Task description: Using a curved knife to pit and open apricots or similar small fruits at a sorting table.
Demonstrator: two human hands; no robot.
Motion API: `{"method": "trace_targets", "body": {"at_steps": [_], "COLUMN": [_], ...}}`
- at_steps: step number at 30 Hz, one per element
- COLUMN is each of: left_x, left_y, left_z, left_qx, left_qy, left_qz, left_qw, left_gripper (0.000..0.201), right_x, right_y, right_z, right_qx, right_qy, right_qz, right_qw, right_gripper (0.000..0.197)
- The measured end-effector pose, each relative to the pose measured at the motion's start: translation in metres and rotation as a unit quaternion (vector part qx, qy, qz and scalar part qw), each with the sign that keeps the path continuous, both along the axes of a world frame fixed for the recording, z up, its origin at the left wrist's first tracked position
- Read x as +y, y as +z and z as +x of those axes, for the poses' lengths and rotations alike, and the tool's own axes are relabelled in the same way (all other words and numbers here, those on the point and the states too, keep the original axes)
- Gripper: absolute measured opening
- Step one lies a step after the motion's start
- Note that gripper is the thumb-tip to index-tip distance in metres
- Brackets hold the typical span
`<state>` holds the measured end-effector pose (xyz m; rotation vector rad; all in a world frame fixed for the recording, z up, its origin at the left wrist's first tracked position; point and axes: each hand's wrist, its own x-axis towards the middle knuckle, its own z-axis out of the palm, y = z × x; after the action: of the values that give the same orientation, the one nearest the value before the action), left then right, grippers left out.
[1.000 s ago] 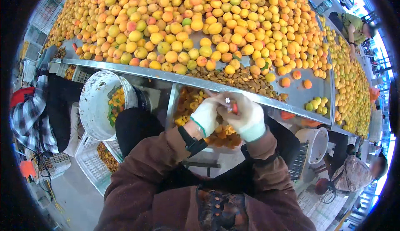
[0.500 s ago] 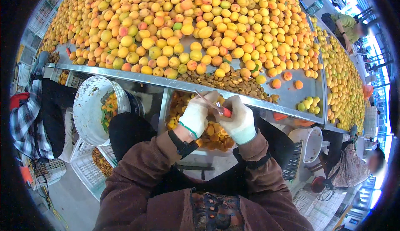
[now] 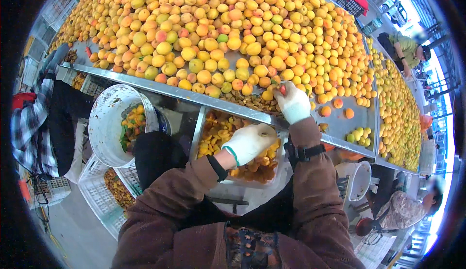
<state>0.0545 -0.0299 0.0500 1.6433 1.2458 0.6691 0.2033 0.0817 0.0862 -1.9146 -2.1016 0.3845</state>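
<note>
My right hand (image 3: 294, 103), in a white glove, is closed at the table's near edge, above a strip of brown apricot pits (image 3: 250, 101). A small red-handled tool (image 3: 282, 90) shows at its fingers; its tip is hard to make out among the fruit. My left hand (image 3: 251, 143), also gloved, is lower and nearer to me, over a pale crate (image 3: 198, 132) of halved orange apricots (image 3: 217, 132). Its fingers are curled together, and whatever they hold is hidden. Whole apricots (image 3: 208, 41) are heaped on the metal table beyond both hands.
The table's metal rim (image 3: 170, 85) runs across in front of me. At left stand a white bucket (image 3: 108, 138) with fruit scraps and a white basket (image 3: 94, 184). Another person in a checked sleeve (image 3: 31, 133) sits at far left; others sit at right near a white bucket (image 3: 360, 181).
My hands were together over the crate with the red-handled tool between them. The right has moved up and right to the table edge with it; the left has moved slightly right and nearer.
</note>
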Motion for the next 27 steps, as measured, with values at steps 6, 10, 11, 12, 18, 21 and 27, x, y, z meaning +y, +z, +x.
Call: {"method": "trace_targets", "body": {"at_steps": [6,10,11,12,18,21,27], "left_x": [0.011,0.014,0.014,0.015,0.018,0.014,0.015], "left_y": [0.005,-0.010,-0.011,-0.011,0.045,0.049,0.049], "left_z": [-0.006,-0.009,-0.013,-0.014,-0.015,-0.018,-0.019], "left_qx": [-0.194,-0.305,-0.302,-0.302,-0.343,-0.245,-0.123], "left_qy": [0.035,0.056,0.065,0.069,0.088,0.083,0.130], "left_qz": [-0.157,-0.087,-0.059,-0.031,-0.038,-0.034,-0.001], "left_qw": [0.968,0.947,0.949,0.950,0.934,0.965,0.984], "left_gripper": [0.034,0.032,0.032,0.033,0.051,0.050,0.046], "right_x": [0.043,0.047,0.037,0.024,-0.066,-0.086,-0.095], "right_y": [-0.017,-0.018,-0.010,0.002,0.039,0.029,-0.004], "right_z": [-0.007,0.013,0.013,0.014,0.005,-0.009,-0.006], "right_qx": [-0.098,-0.023,0.097,0.224,0.643,0.692,0.638], "right_qy": [-0.024,-0.053,-0.063,-0.075,-0.093,-0.099,-0.144], "right_qz": [-0.116,-0.149,-0.149,-0.151,-0.312,-0.333,-0.207], "right_qw": [0.988,0.987,0.982,0.960,0.693,0.632,0.728], "right_gripper": [0.048,0.046,0.043,0.040,0.039,0.040,0.033]}}
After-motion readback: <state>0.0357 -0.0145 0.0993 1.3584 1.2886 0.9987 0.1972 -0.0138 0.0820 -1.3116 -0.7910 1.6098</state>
